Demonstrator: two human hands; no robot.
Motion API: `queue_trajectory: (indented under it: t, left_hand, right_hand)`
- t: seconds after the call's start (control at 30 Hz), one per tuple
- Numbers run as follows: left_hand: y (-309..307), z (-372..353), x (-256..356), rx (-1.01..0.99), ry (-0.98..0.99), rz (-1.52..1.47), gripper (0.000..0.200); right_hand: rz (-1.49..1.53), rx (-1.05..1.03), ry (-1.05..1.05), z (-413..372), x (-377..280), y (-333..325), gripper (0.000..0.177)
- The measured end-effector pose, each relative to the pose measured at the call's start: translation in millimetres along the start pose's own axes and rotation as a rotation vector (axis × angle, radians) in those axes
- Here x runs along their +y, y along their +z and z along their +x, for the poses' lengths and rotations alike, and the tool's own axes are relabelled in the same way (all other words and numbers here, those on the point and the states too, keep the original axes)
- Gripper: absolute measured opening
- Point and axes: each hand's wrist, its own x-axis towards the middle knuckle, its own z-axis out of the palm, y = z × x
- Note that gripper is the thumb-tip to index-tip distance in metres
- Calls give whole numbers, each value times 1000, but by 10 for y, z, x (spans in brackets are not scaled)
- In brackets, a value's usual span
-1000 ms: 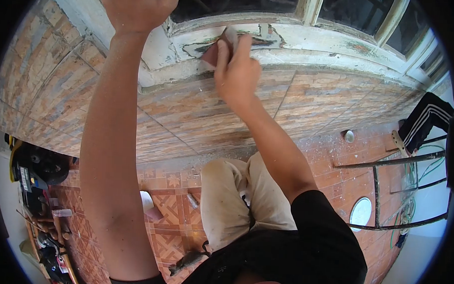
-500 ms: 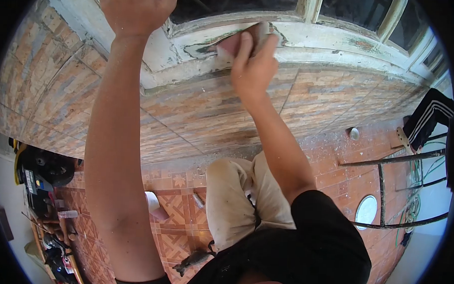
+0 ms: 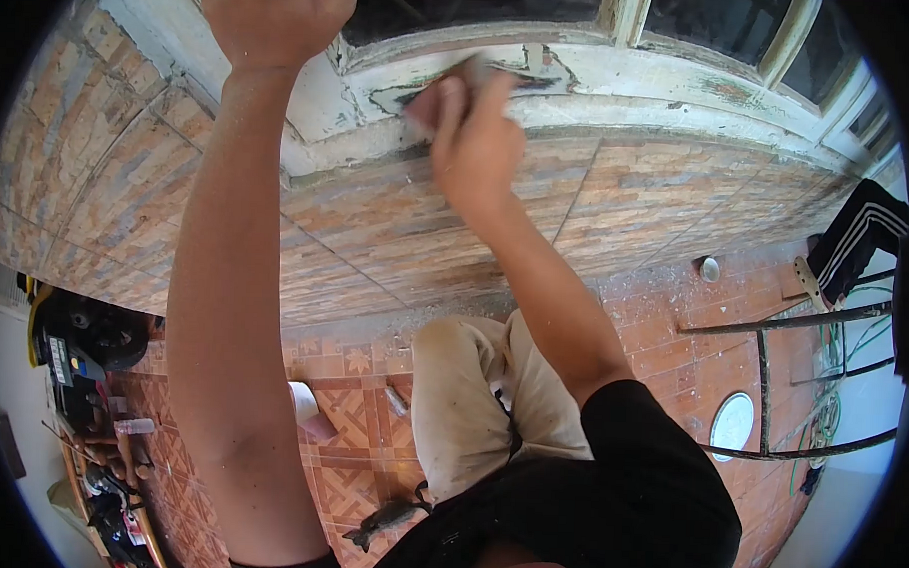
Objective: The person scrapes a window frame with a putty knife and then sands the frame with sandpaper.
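Observation:
My right hand [image 3: 479,155] is closed around a folded piece of reddish sandpaper [image 3: 425,110], pressed to the white window frame [image 3: 622,85]. Motion blurs the paper and the fingertips. Around it, the frame's paint is worn, with dark and greenish patches of bare surface. At the top left, my left hand [image 3: 268,22] lies against the upright of the frame with thumb and fingers apart. The view's edge cuts off its fingertips, and I see nothing held in it.
Below the frame runs a stone-tiled wall [image 3: 427,223]. On the tiled floor are a sandpaper sheet [image 3: 315,419], a tin can [image 3: 709,269] and a round white lid [image 3: 733,422]. Black metal bars [image 3: 766,385] and another person's leg [image 3: 862,238] are at right; tools [image 3: 118,473] lie at left.
My right hand has slid left along the window frame with the sandpaper, uncovering more of the worn patch on the right. My left hand has stayed in place.

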Motion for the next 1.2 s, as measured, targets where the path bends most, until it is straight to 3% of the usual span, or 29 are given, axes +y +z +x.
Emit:
queue_trajectory:
  t: [0.1, 0.23, 0.27, 0.3, 0.37, 0.43, 0.5, 0.53, 0.57, 0.63, 0.67, 0.7, 0.77, 0.83, 0.9, 0.93, 0.97, 1.03, 1.07, 1.1, 1.17, 1.2]
  left_hand:
    - [18, -22, -1, -4, -11, -22, 35]
    - [9, 2, -18, 23, 10, -14, 36]
    - [-6, -8, 2, -7, -8, -15, 36]
    - [7, -20, -2, -10, -11, -21, 36]
    - [44, -24, -26, 33, 4, -27, 36]
    - [52, -30, -33, 38, 4, -27, 36]
    - [49, -26, -36, 33, 9, -36, 37]
    - [50, -29, -32, 32, 10, -37, 37]
    - [50, -35, -35, 34, 8, -34, 37]
    - [56, -28, -42, 39, 5, -32, 36]
    - [52, -26, -30, 32, 1, -36, 36]
    - [48, -24, -21, 31, 4, -40, 36]
    - [42, -24, -24, 27, -7, -41, 35]
    - [51, -9, -43, 39, -2, -32, 35]
    - [18, -3, 5, 24, 7, -46, 35]
    - [-2, -1, 20, 9, -3, -42, 35]
    - [-16, 10, 19, -2, -15, -32, 35]
    - [25, 10, -28, 27, -8, -26, 34]
    - [34, -4, -12, 37, 1, -41, 34]
    - [33, -22, 7, 30, -4, -52, 34]
    - [35, -14, -11, 32, -4, -37, 33]
    - [45, -12, -18, 53, 11, -48, 32]
  right_hand:
    - [125, 11, -89, 36, 11, -64, 31]
    - [33, 106, -172, -21, 86, 99, 30]
    - [32, 26, -184, -12, 104, 64, 34]
    - [26, 25, -179, 3, 120, 40, 34]
    - [165, 83, 59, 60, 142, -7, 33]
    - [135, 183, -37, 7, 159, 106, 32]
    - [-7, -43, -141, 0, 156, 3, 31]
    - [198, 154, -120, 90, 155, 5, 32]
    - [195, 156, -122, 65, 145, 26, 32]
    - [127, 68, -131, -20, 104, 92, 28]
    - [32, -98, -268, -73, 81, 38, 25]
    - [32, -95, -264, -22, 90, -1, 25]
    - [296, 171, -75, 140, 99, -65, 24]
    - [341, 185, 26, 84, 70, -3, 22]
    - [-20, -221, -84, -85, 20, 17, 23]
    - [144, 57, -214, -27, 146, 49, 27]
    - [145, 60, -215, 3, 98, 17, 27]
    - [363, 216, 46, 104, 3, -54, 30]
    - [184, 44, -147, -13, 15, 12, 34]
    - [175, 42, -136, -60, 85, 21, 34]
    - [156, 74, -118, -16, 120, 37, 32]
    - [266, 237, -34, 119, 105, -22, 32]
